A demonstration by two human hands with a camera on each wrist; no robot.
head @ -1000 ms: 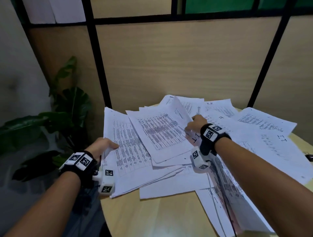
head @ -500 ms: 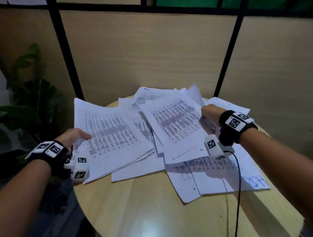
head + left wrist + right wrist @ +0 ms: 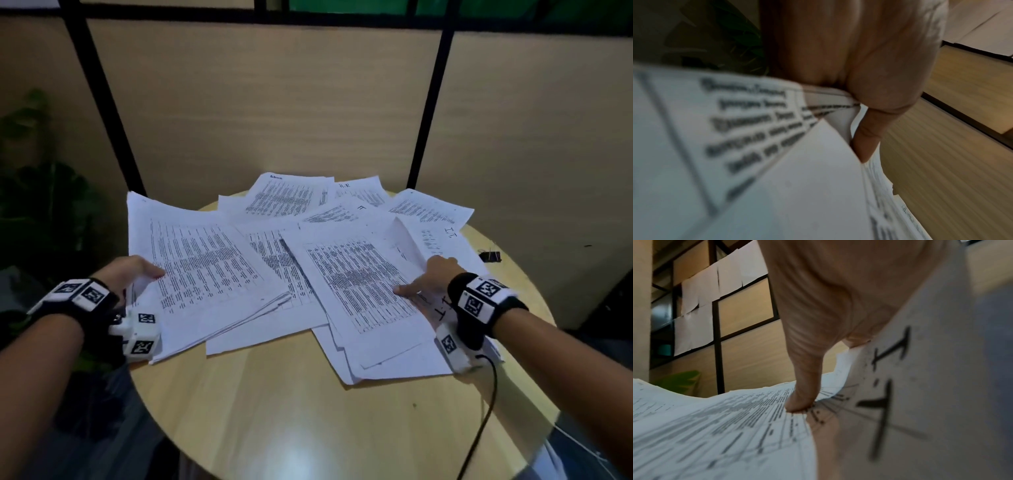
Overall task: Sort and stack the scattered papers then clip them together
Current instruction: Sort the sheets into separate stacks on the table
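Note:
Printed papers lie scattered over a round wooden table (image 3: 291, 411). My left hand (image 3: 133, 274) grips the left bundle of papers (image 3: 205, 274) at its left edge, which overhangs the table. The left wrist view shows the thumb (image 3: 885, 84) on top and a finger (image 3: 865, 142) below those sheets (image 3: 735, 146). My right hand (image 3: 424, 281) holds the right bundle (image 3: 359, 291) at its right edge, thumb (image 3: 803, 394) pressed on the top printed sheet (image 3: 715, 434); its other fingers are hidden. A sheet marked "I.T" (image 3: 910, 386) lies against the palm. A black binder clip (image 3: 490, 256) sits at the table's right.
More loose sheets (image 3: 291, 198) fan out at the table's far side, near a wood-panel partition with black posts (image 3: 274, 102). A leafy plant (image 3: 41, 205) stands off the table to the left. A black cable (image 3: 486, 404) trails from my right wrist over the near table.
My right hand has moved right and nearer, drawing the right bundle with it. My left hand keeps its hold on the left bundle. The view has swung left to centre on the table.

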